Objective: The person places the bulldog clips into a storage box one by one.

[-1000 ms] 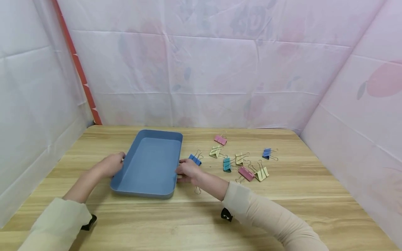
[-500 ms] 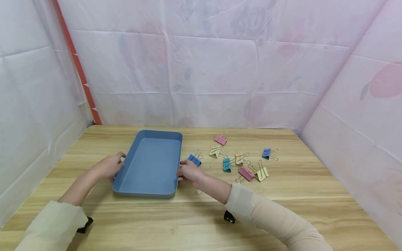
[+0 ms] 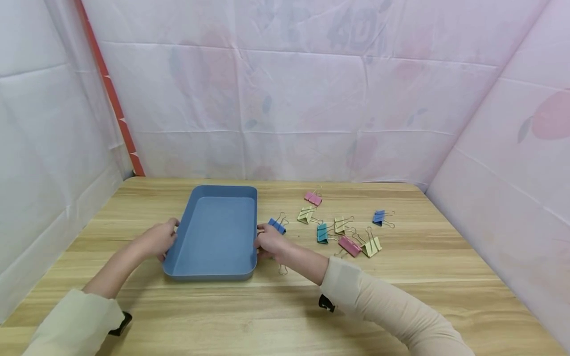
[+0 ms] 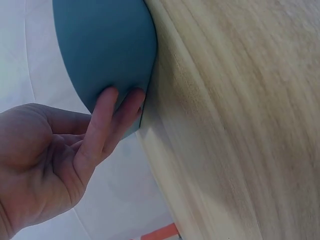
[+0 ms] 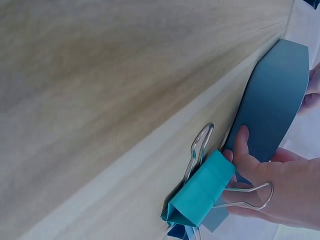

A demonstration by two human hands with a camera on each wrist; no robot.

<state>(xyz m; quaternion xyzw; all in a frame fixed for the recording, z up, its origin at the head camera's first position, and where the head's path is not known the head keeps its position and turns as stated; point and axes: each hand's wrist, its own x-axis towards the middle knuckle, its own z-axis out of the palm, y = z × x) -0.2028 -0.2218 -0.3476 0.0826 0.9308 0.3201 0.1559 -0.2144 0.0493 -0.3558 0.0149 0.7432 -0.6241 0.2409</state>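
A shallow blue-grey rectangular tray (image 3: 213, 237) lies on the wooden table, left of centre, with nothing in it. My left hand (image 3: 161, 238) grips its left side; in the left wrist view two fingers (image 4: 102, 117) press the outer wall. On the opposite side my right hand (image 3: 272, 242) holds the right wall, one digit against its outside in the right wrist view. Close beside that hand is a teal binder clip (image 5: 202, 190), mostly hidden under it in the head view. A blue binder clip (image 3: 277, 226) lies just beyond the right hand.
Several more binder clips are scattered right of the tray: pink (image 3: 313, 198), yellow (image 3: 306, 214), teal (image 3: 322, 233), dark pink (image 3: 349, 245) and, farthest right, blue (image 3: 379, 217). White printed sheeting (image 3: 298, 109) walls the table at the back and sides.
The tray has turned slightly between both hands: its near end has swung right and its far end a little left, so it sits straighter. The clips lie where they were.
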